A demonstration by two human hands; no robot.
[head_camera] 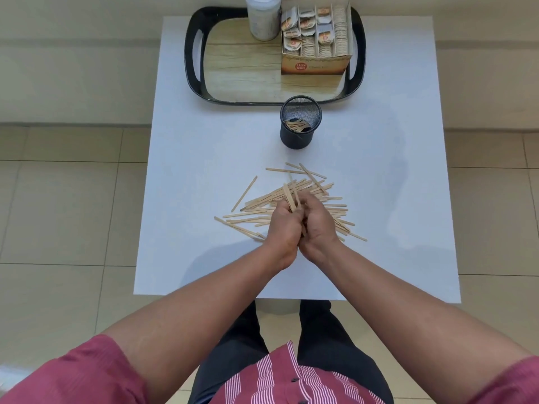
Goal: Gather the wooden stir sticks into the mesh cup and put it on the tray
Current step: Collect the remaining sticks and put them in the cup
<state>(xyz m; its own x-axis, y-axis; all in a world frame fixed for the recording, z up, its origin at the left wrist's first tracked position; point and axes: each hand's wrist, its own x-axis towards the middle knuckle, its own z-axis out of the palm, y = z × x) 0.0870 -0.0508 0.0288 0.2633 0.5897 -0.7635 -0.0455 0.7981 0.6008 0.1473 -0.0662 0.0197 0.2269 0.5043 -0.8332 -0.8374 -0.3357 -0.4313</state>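
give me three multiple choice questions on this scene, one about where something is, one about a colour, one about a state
1. Where does the black mesh cup stand?
A. on the white table, just in front of the black-rimmed tray
B. on the tray beside the tea bag box
C. on the floor

2. What colour is the inside of the black-rimmed tray?
A. plain red
B. light wood grain
C. blue

3. What are the two hands doing?
A. resting flat on the table
B. lifting the tray
C. gripping a bundle of wooden stir sticks

Answers:
1 A: the cup stands on the white table, outside the tray's near rim.
2 B: the tray floor shows pale wood grain inside a black rim.
3 C: the left hand and right hand curl round a bundle of wooden stir sticks above the scattered pile.
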